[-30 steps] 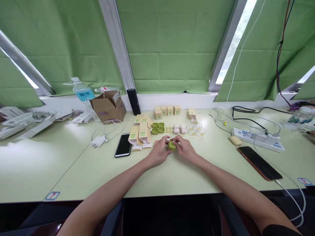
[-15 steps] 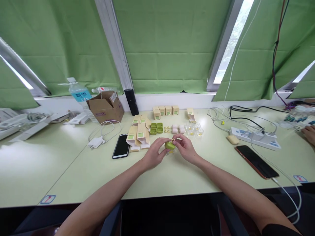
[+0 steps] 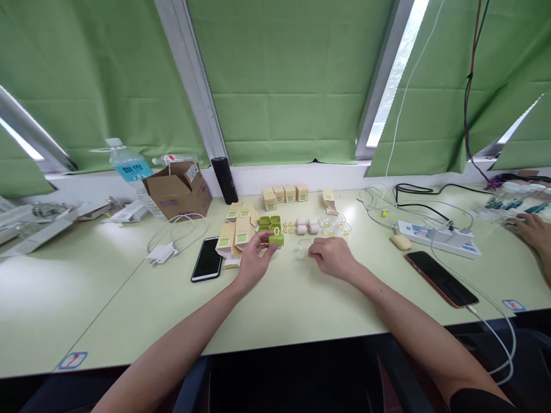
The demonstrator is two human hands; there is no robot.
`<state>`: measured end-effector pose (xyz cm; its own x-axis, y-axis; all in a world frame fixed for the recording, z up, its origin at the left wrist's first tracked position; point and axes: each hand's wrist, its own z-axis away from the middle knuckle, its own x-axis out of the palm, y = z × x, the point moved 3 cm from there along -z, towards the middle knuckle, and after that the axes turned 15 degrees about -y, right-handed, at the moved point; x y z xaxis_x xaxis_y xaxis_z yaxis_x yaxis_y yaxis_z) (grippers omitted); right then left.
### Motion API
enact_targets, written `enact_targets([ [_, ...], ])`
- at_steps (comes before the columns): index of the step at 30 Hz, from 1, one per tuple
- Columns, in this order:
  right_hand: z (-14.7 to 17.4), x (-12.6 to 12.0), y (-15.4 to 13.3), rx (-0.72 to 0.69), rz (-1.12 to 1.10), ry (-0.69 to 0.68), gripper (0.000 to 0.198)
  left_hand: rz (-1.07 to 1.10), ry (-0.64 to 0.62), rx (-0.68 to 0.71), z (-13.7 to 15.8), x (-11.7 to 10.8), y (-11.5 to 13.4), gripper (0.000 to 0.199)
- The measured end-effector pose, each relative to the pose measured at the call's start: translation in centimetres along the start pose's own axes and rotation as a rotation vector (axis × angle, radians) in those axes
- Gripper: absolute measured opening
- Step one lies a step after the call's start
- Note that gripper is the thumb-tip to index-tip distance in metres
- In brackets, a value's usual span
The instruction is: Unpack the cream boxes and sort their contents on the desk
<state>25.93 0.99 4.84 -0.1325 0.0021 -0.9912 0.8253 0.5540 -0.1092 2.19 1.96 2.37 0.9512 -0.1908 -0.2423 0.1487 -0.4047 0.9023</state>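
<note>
My left hand pinches a small green lid with a pale loop on top, just above the table. To its right, my right hand has its fingers closed at the edge of a small clear plastic cup with a yellow spot; the fingertips are partly hidden. Beyond my left hand stand several square green containers. Beside them are small yellow pieces, pale pink rolls and more clear plastic cups.
Cream cardboard boxes and a phone lie left of my hands. Small boxes stand at the back. To the right are a power strip, cables and another phone. Another person's hand is at far right.
My hands have moved apart. The left has carried the green lid leftward, away from the clear cup. My right hand has left the lid's loop and is now at the cup.
</note>
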Motion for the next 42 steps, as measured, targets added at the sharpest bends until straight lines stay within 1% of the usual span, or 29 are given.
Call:
enact_targets([
  [4, 0.8, -2.9, 3.6, 0.297, 0.058, -0.059, 0.024, -0.011, -0.007, -0.018, 0.1, 0.2, 0.1, 0.036],
  [7, 1.0, -3.6, 5.4, 0.413, 0.075, -0.136, 0.022, -0.008, -0.014, -0.016, 0.2, 0.3, 0.2, 0.037],
  [9, 0.9, -3.4, 5.9, 0.437, 0.055, -0.166, 0.022, -0.01, -0.014, -0.011, 0.2, 0.3, 0.1, 0.037],
  [12, 0.7, -2.9, 6.0, 0.44, 0.029, -0.176, 0.02, -0.007, -0.023, -0.005, 0.1, 0.4, 0.1, 0.037],
  [18, 0.7, -2.7, 6.3, 0.486, 0.065, -0.19, 0.018, 0.01, -0.046, -0.021, 0.2, 0.7, 0.6, 0.038],
  [21, 0.8, -2.9, 6.3, 0.496, 0.084, -0.152, 0.02, 0.021, -0.033, -0.032, 0.3, 0.9, 0.8, 0.041],
  [23, 0.8, -2.8, 5.6, 0.443, 0.074, -0.045, 0.019, 0.027, -0.025, -0.046, 0.4, 0.9, 0.8, 0.042],
  [24, 0.7, -2.6, 4.9, 0.384, 0.059, 0.03, 0.02, 0.033, -0.025, -0.056, 0.4, 1.0, 0.7, 0.043],
  [25, 0.7, -2.4, 3.9, 0.305, 0.037, 0.108, 0.022, 0.043, -0.029, -0.069, 0.4, 1.1, 0.6, 0.045],
  [27, 0.6, -1.4, 1.4, 0.101, -0.01, 0.237, 0.025, 0.077, -0.045, -0.103, 0.3, 1.4, 0.2, 0.047],
  [29, 0.6, -0.2, -1.2, -0.091, -0.035, 0.306, 0.026, 0.114, -0.066, -0.133, 0.3, 1.7, -0.1, 0.049],
  [30, 0.5, 0.5, -2.4, -0.16, -0.032, 0.32, 0.028, 0.126, -0.081, -0.139, 0.3, 1.9, -0.2, 0.049],
  [32, 0.4, 1.5, -4.1, -0.25, -0.018, 0.342, 0.031, 0.14, -0.112, -0.134, 0.4, 2.3, -0.3, 0.048],
  [35, 0.1, 2.3, -4.9, -0.287, 0.004, 0.362, 0.031, 0.155, -0.155, -0.143, 0.5, 2.7, -0.2, 0.048],
  [39, -0.2, 2.4, -4.2, -0.259, 0.007, 0.336, 0.027, 0.151, -0.201, -0.2, 1.0, 3.1, 0.1, 0.05],
  [42, -0.1, 2.2, -3.7, -0.259, -0.043, 0.335, 0.027, 0.149, -0.252, -0.194, 1.3, 3.2, 0.5, 0.05],
])
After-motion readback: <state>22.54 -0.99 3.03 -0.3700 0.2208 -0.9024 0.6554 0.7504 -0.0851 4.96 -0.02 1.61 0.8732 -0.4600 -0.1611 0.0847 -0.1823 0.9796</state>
